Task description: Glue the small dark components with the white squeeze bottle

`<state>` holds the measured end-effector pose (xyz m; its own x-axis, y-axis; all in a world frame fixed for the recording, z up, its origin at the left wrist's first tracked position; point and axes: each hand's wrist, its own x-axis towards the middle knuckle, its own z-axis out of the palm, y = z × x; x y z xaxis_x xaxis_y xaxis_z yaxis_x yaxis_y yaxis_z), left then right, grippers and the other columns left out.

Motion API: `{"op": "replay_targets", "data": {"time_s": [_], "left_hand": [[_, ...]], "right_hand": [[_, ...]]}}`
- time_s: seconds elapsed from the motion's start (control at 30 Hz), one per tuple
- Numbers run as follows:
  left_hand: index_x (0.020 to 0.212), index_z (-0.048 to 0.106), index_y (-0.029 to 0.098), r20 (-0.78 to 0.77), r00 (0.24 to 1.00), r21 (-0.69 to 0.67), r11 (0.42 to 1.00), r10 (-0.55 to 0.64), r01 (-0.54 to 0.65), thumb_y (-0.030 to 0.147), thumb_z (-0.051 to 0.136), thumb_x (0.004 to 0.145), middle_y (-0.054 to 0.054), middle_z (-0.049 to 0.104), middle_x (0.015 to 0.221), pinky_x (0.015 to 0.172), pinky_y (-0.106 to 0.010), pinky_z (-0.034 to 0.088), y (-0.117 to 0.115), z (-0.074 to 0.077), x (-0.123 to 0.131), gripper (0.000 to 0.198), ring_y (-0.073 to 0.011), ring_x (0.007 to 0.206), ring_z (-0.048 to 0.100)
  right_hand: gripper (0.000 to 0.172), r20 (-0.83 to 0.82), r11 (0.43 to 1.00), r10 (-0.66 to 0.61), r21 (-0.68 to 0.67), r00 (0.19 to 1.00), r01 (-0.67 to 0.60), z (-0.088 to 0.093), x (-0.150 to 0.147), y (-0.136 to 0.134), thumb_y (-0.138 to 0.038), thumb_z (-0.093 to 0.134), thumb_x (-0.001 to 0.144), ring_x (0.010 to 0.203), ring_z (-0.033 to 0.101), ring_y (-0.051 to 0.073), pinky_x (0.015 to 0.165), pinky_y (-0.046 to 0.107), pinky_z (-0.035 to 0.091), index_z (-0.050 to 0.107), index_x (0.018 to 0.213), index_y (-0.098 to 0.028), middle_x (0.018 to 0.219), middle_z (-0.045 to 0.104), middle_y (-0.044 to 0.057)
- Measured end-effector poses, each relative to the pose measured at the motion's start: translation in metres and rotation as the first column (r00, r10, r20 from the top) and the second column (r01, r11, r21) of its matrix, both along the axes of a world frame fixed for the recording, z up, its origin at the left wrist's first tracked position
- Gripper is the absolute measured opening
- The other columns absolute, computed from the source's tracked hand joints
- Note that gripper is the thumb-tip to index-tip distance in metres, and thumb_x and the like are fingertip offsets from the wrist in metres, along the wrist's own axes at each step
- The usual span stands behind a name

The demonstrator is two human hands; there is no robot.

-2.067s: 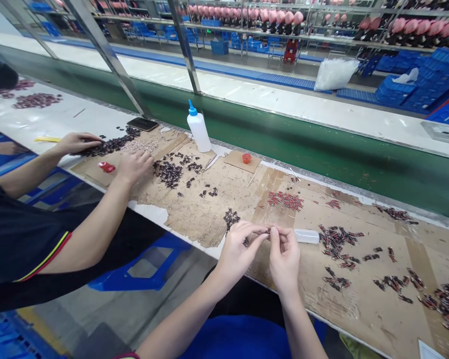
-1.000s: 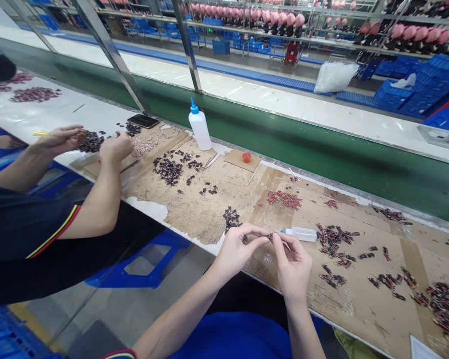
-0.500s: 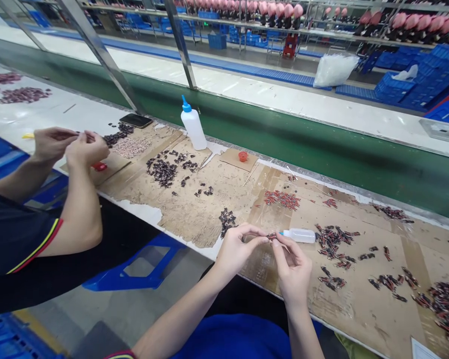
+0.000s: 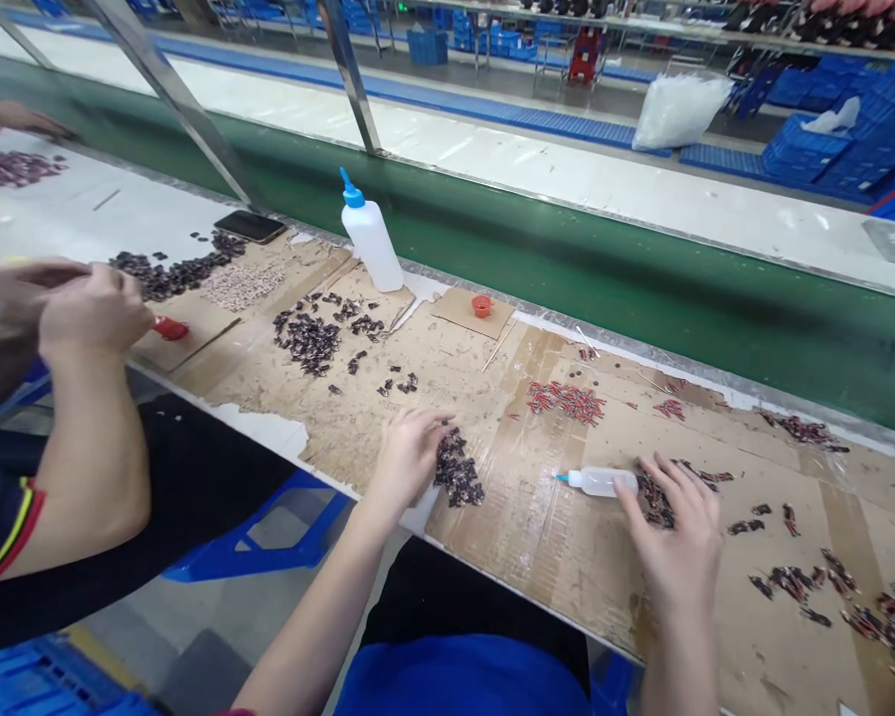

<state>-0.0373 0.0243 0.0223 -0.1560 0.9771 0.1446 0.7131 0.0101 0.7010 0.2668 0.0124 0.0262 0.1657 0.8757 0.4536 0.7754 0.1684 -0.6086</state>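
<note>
My left hand (image 4: 409, 455) is at the upper left edge of a small pile of dark, shiny parts (image 4: 459, 475). Its fingers are bent together there, and what lies between the fingertips is too small to make out. Further right, my right hand (image 4: 677, 527) is spread open, palm down, over a heap of dark parts with red on them (image 4: 656, 502), which it partly covers. Its thumb is by the base of a small clear bottle with a blue tip (image 4: 601, 482), lying on its side. Slim red parts (image 4: 565, 401) lie beyond, between the hands.
Cardboard (image 4: 522, 537) covers the bench. A tall white bottle with a blue cap (image 4: 373, 244) stands at the back, left of a red cup (image 4: 481, 305). More dark parts (image 4: 307, 338) lie left. A co-worker's hands (image 4: 93, 308) work at far left, near a phone (image 4: 251, 226).
My hands have parted from a shared pinch on a small dark-and-red piece. The left went left to the dark pile; the right went right and opened over the heap. The view shifted slightly.
</note>
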Motion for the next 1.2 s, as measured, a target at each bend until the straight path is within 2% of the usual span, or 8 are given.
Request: {"op": "replay_targets", "data": {"time_s": [0.1,0.23,0.37,0.47,0.63,0.73,0.8,1.2], "left_hand": [[0.085,0.071,0.023,-0.178,0.983,-0.054,0.998,-0.04,0.031,0.015,0.057,0.085,-0.007,0.074,0.093,0.091,-0.048,0.039,0.004,-0.005,0.0,0.016,-0.0287,0.099,0.058],[0.077,0.07,0.02,-0.304,0.951,-0.104,0.994,-0.05,0.019,0.012,0.055,0.086,-0.009,0.071,0.091,0.089,-0.047,0.037,0.009,-0.008,0.007,0.019,-0.0305,0.101,0.054],[0.08,0.069,0.02,-0.289,0.953,-0.099,0.993,-0.088,0.062,0.01,0.054,0.087,-0.008,0.071,0.093,0.09,-0.045,0.034,0.011,-0.009,0.013,0.02,-0.0288,0.102,0.052],[0.085,0.068,0.022,-0.23,0.96,-0.062,0.987,-0.161,0.15,0.011,0.053,0.089,-0.006,0.072,0.095,0.091,-0.043,0.032,0.006,-0.01,0.028,0.019,-0.0256,0.101,0.054],[0.089,0.068,0.025,-0.142,0.928,0.018,0.936,-0.345,0.351,0.014,0.055,0.09,-0.002,0.072,0.091,0.097,-0.041,0.029,-0.011,-0.017,0.058,0.016,-0.0209,0.1,0.057],[0.093,0.069,0.024,-0.115,0.943,0.061,0.946,-0.311,0.319,0.015,0.059,0.088,-0.003,0.072,0.097,0.098,-0.041,0.03,-0.017,-0.02,0.063,0.014,-0.0218,0.104,0.058],[0.098,0.069,0.025,-0.082,0.953,0.052,0.954,-0.292,0.297,0.012,0.061,0.086,-0.004,0.073,0.102,0.099,-0.042,0.029,-0.017,-0.02,0.062,0.018,-0.0225,0.108,0.059],[0.082,0.07,0.025,0.067,0.976,-0.072,0.975,-0.206,0.21,0.013,0.068,0.08,-0.001,0.076,0.094,0.102,-0.045,0.03,-0.011,-0.017,0.059,0.012,-0.021,0.101,0.065]], "right_hand": [[0.044,0.238,0.976,0.216,-0.076,0.947,-0.204,-0.009,0.013,0.003,-0.059,0.059,0.08,0.119,0.047,0.036,0.098,0.057,0.037,0.07,0.107,-0.026,0.111,0.069,0.011],[0.035,0.318,0.963,0.244,-0.188,0.916,-0.192,-0.017,0.018,0.005,-0.056,0.055,0.084,0.121,0.042,0.039,0.095,0.06,0.034,0.069,0.101,-0.029,0.116,0.066,0.012],[0.032,0.061,0.929,0.317,-0.222,0.946,-0.297,-0.011,0.011,0.004,-0.054,0.059,0.082,0.118,0.05,0.034,0.093,0.052,0.041,0.063,0.095,-0.025,0.113,0.067,0.012],[0.038,-0.308,0.929,0.195,-0.248,0.931,-0.276,-0.006,-0.006,-0.002,-0.05,0.071,0.073,0.09,0.064,0.026,0.076,0.04,0.051,0.058,0.095,-0.023,0.098,0.07,0.01],[0.041,-0.801,0.964,-0.045,-0.191,0.597,-0.184,-0.006,-0.04,-0.011,-0.047,0.079,0.058,0.057,0.054,0.013,0.05,0.024,0.042,0.06,0.083,-0.02,0.072,0.063,0.001],[0.038,-0.91,0.972,-0.118,-0.188,0.397,-0.142,-0.008,-0.056,-0.012,-0.048,0.074,0.061,0.055,0.052,0.012,0.045,0.022,0.037,0.062,0.083,-0.02,0.069,0.06,-0.001],[0.036,-0.924,0.968,-0.148,-0.208,0.351,-0.14,-0.009,-0.063,-0.011,-0.049,0.071,0.063,0.053,0.051,0.011,0.043,0.021,0.035,0.063,0.083,-0.02,0.067,0.058,-0.002],[0.038,-0.691,0.958,-0.2,-0.288,0.694,-0.01,-0.016,-0.076,-0.003,-0.053,0.067,0.067,0.051,0.054,0.016,0.052,0.028,0.045,0.061,0.057,-0.017,0.048,0.056,0.0]]}}
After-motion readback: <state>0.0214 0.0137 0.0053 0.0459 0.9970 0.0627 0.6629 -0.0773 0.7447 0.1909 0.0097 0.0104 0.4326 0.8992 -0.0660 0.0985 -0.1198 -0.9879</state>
